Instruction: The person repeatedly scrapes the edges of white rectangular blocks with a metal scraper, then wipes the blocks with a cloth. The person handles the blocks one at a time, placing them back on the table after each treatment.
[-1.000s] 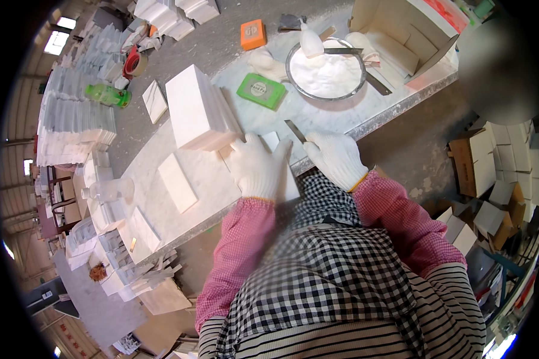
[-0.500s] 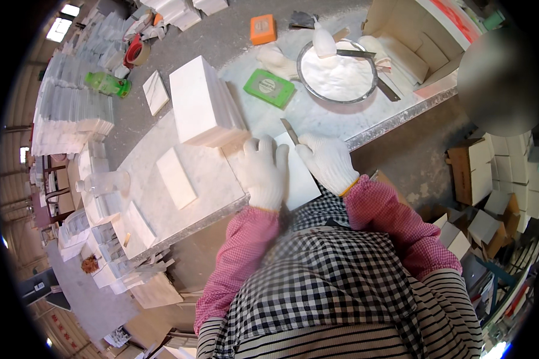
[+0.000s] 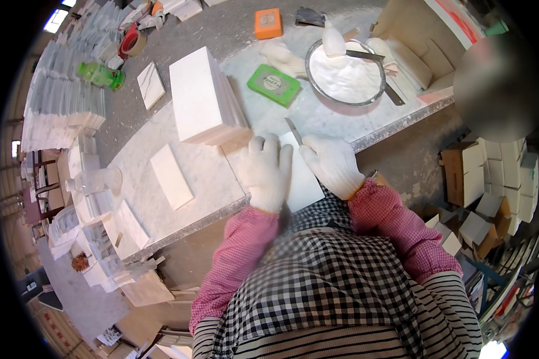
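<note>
My left hand [image 3: 266, 170] lies flat, fingers spread, on the white tile [image 3: 302, 176] at the counter [image 3: 209, 173] edge; my right hand [image 3: 332, 164] apparently pinches a thin blade [image 3: 293, 130] against it.

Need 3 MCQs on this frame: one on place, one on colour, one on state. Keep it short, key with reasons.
1. Where is the stack of white tiles?
A. on the floor by the cartons
B. on the marble bench, ahead and left of the left hand
C. inside the round metal pan

2. What colour is the small flat box left of the round pan?
A. green
B. blue
C. black

3. What is the right hand doing?
A. hanging free off the bench
B. lifting the pan
C. gripping a thin blade against the white tile that the left hand presses flat

Key: 1 B, the stack stands on the bench top beyond the left glove. 2 A, its lid is plainly green. 3 C, the blade juts from the right glove over the tile.
</note>
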